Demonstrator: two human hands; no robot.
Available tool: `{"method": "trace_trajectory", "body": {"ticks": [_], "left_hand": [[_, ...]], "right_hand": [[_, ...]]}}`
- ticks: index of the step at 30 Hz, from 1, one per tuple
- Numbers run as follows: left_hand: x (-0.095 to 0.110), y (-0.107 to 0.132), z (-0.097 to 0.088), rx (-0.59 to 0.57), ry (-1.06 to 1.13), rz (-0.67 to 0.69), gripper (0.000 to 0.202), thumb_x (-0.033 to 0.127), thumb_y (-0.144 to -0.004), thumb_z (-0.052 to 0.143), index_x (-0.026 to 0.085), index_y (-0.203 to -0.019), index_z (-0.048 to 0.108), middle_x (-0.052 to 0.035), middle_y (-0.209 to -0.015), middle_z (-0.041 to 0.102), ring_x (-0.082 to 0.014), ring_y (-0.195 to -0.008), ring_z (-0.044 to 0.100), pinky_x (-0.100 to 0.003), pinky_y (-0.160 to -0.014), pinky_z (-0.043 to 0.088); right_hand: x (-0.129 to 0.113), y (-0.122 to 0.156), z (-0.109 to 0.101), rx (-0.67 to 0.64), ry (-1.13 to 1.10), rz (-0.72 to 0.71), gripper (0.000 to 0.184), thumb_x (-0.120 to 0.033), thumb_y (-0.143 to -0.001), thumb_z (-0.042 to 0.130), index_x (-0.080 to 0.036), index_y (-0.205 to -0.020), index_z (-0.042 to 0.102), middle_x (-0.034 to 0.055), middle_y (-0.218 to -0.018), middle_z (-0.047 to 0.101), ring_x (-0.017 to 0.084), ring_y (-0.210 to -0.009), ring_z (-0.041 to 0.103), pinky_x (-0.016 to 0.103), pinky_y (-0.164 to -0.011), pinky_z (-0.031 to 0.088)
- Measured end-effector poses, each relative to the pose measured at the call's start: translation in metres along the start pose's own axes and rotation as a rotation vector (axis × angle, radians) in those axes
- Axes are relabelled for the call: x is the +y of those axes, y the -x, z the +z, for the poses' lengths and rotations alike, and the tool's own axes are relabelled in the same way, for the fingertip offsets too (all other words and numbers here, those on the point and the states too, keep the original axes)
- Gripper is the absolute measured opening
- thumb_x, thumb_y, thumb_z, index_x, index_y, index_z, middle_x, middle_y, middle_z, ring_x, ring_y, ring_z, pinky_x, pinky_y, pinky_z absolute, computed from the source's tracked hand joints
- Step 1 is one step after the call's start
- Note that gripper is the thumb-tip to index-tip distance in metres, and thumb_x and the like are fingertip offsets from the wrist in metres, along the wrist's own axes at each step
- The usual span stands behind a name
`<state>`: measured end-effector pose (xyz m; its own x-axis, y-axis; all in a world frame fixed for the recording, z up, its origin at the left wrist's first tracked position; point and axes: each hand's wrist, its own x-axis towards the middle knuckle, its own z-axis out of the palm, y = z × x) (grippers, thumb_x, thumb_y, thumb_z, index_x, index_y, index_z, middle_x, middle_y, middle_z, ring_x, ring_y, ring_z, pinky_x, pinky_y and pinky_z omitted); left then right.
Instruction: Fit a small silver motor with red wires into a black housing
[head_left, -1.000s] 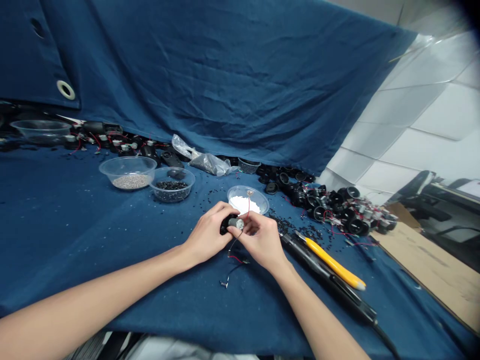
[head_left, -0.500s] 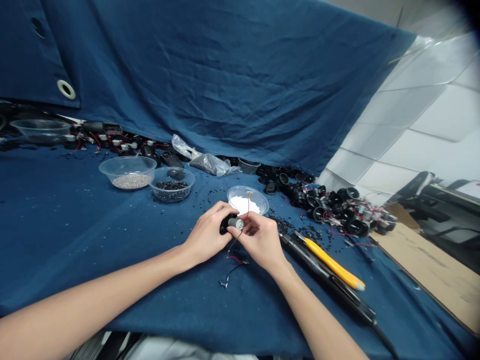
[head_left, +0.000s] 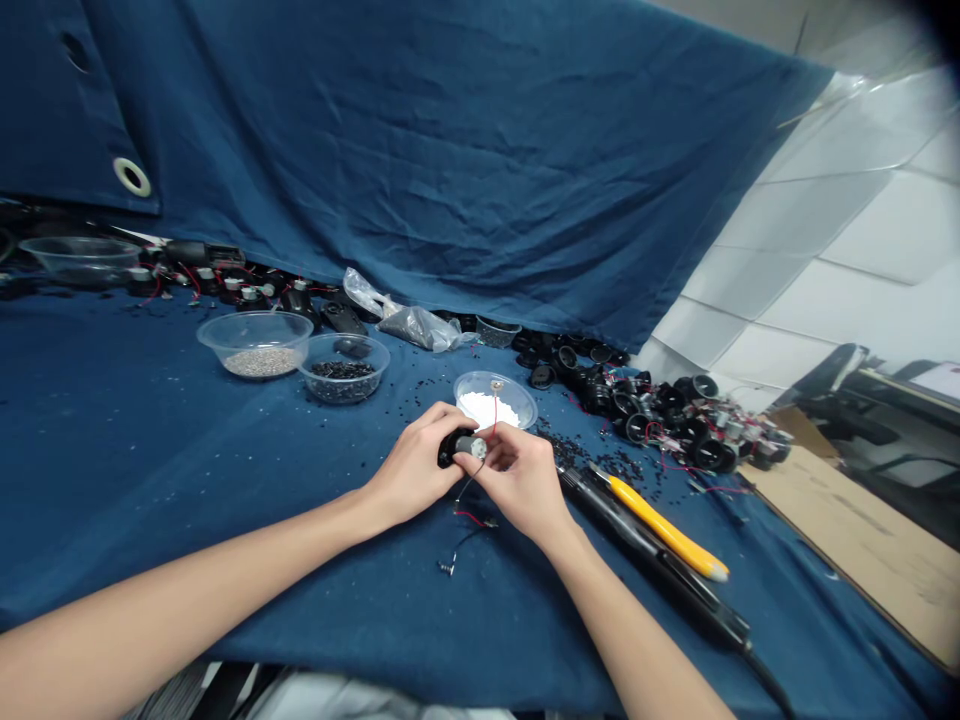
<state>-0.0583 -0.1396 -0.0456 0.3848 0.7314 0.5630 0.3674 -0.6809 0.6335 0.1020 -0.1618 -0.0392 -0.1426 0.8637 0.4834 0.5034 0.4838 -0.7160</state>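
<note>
My left hand (head_left: 420,460) is closed around a round black plastic housing (head_left: 451,446). Out of the housing's right side sticks a small silver motor (head_left: 472,446) with a pale end cap. Thumb and fingers of my right hand (head_left: 521,475) pinch the motor's end. A red wire (head_left: 495,412) rises from there toward a small metal piece, and a dark wire hangs below. Under my hands, a small spring (head_left: 446,569) and a red wire (head_left: 471,518) hang or lie over the blue cloth; I cannot tell which.
A tub of white material (head_left: 487,405) stands just beyond my hands. Tubs of small metal parts (head_left: 262,360) and black screws (head_left: 343,378) are left. An electric screwdriver (head_left: 660,565) and yellow knife (head_left: 667,528) lie right, near a heap of black housings (head_left: 637,405).
Almost nothing differs. The small metal piece on the red wire has shifted very slightly left; both hands keep their hold.
</note>
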Motion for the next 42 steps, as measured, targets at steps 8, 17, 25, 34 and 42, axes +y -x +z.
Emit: {"method": "trace_trajectory", "body": {"ticks": [8,17,25,34,42], "left_hand": [[0.0009,0.0009,-0.0004,-0.035,-0.050,-0.038,0.043,0.002,-0.071,0.054,0.020,-0.109,0.061,-0.0046,-0.112,0.059,-0.0211,-0.102,0.058,-0.037,-0.091,0.047],[0.0002,0.0007,-0.0004,-0.015,-0.001,-0.013,0.044,-0.002,-0.068,0.054,0.019,-0.107,0.062,-0.0051,-0.110,0.060,-0.0202,-0.101,0.059,-0.036,-0.091,0.047],[-0.0015,-0.0005,0.0013,0.017,0.023,0.005,0.044,-0.002,-0.069,0.055,0.019,-0.108,0.062,-0.0048,-0.108,0.060,-0.0187,-0.101,0.059,-0.034,-0.092,0.047],[-0.0001,0.0016,-0.0013,0.035,0.004,0.085,0.042,-0.001,-0.069,0.057,0.019,-0.106,0.062,-0.0044,-0.106,0.062,-0.0176,-0.099,0.060,-0.032,-0.090,0.048],[0.0073,0.0005,-0.0062,0.028,-0.035,0.126,0.044,0.001,-0.073,0.057,0.018,-0.113,0.058,-0.0049,-0.112,0.059,-0.0173,-0.106,0.057,-0.031,-0.095,0.046]], "right_hand": [[-0.0011,0.0008,0.0009,0.015,0.023,-0.018,0.018,-0.028,-0.074,0.074,-0.017,-0.079,0.061,-0.0027,-0.060,0.056,0.011,-0.052,0.052,0.021,-0.051,0.042],[-0.0003,0.0006,0.0011,0.004,0.017,-0.012,0.021,-0.033,-0.075,0.074,-0.018,-0.079,0.060,-0.0024,-0.060,0.057,0.012,-0.052,0.054,0.022,-0.052,0.044],[0.0007,0.0005,0.0003,0.009,0.005,-0.017,0.021,-0.032,-0.074,0.074,-0.018,-0.081,0.061,-0.0031,-0.059,0.055,0.011,-0.051,0.053,0.022,-0.052,0.043],[-0.0033,0.0009,-0.0023,-0.008,-0.081,0.032,0.019,-0.029,-0.073,0.073,-0.018,-0.080,0.059,-0.0042,-0.058,0.053,0.010,-0.050,0.049,0.020,-0.049,0.041],[0.0002,0.0000,0.0018,0.031,-0.226,0.121,0.027,-0.033,-0.070,0.075,-0.018,-0.085,0.059,-0.0032,-0.061,0.056,0.011,-0.053,0.052,0.021,-0.050,0.044]]}}
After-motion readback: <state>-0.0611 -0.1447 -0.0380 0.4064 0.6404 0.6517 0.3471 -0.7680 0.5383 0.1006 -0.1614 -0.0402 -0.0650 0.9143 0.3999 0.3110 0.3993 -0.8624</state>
